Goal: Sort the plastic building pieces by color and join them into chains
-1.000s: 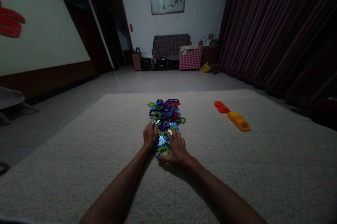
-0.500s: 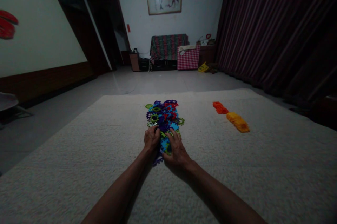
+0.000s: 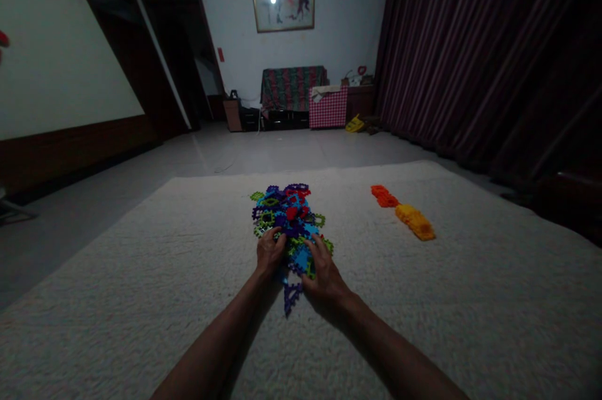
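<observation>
Orange stack (image 3: 384, 196), yellow stack (image 3: 414, 222) well right of multicoloured heap (image 3: 293, 228).

The person's left hand (image 3: 271, 252) is back-up, its fingers (image 3: 271, 234) bent in toward the right hand (image 3: 326, 273). That one sits close by, apart from it, fingers spread forward and thumb (image 3: 308, 284) angled toward the left hand. Behind the hands, the bare left forearm (image 3: 221, 332) and right forearm (image 3: 388, 334) slant outward.
</observation>
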Demonstrator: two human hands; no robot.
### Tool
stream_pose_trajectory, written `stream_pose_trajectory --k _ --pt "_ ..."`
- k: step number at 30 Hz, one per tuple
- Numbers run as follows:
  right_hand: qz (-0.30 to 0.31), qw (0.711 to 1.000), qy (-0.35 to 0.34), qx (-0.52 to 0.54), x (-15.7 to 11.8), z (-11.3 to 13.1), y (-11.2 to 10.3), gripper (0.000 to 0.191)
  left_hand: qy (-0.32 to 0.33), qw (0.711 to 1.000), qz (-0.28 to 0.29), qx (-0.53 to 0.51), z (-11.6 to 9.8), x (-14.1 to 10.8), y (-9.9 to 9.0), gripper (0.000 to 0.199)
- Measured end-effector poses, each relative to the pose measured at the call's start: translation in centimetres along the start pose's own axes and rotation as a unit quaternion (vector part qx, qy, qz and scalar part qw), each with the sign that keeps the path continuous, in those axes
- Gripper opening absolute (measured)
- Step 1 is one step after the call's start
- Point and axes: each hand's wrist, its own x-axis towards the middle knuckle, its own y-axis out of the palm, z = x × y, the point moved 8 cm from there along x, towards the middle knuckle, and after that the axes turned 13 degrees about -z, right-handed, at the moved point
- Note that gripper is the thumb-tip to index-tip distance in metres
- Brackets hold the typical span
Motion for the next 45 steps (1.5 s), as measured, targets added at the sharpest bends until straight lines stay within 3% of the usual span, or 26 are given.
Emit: stream_pose_trajectory --k 6,12,18,21,24,28,32,38,41,45 --pt "-0.025 0.999 -0.025 0.036 1.0 0.0 -0.6 0.071 -0.142 0.978 -0.003 -0.15 1.4 1.4 1.6 0.031" --pt "-0.047 0.997 -0.028 0.047 3.2 -1.3 0.1 0.064 -0.126 0.961 0.028 -0.246 -1.3 2.8 5.3 0.03" --pt "-0.089 0.996 -0.016 0.02 8.3 -4.0 0.9 0.058 -0.176 0.944 0.059 -0.274 -2.9 5.4 8.7 0.033" --pt "-0.101 0.995 -0.007 0.008 10.6 -5.0 0.4 0.056 -0.146 0.953 0.029 -0.265 -3.4 6.9 7.5 0.035" --pt "-0.108 0.994 -0.007 -0.031 10.9 -5.3 -0.9 0.052 -0.09 0.969 0.011 -0.23 -3.3 7.2 5.1 0.032" --pt "-0.09 0.994 -0.04 -0.055 8.1 -4.1 -2.2 0.044 -0.029 0.983 0.031 -0.178 -2.1 5.3 2.0 0.028" --pt "-0.035 0.993 -0.104 -0.034 4.1 -1.2 -2.2 0.044 0.014 0.99 0.045 -0.133 -0.8 2.6 0.2 0.027" --pt "0.062 0.99 -0.119 -0.039 0.3 2.1 -0.9 0.067 0.08 0.99 0.093 -0.066 -0.5 0.1 0.1 0.029" --pt "0.122 0.987 -0.094 -0.049 -0.9 2.5 0.2 0.087 0.125 0.986 0.096 -0.06 -1.1 -0.6 -0.1 0.031" --pt "0.189 0.978 -0.045 -0.074 -2.1 2.6 1.3 0.106 0.125 0.987 0.082 -0.066 -1.0 -0.7 -0.4 0.032"
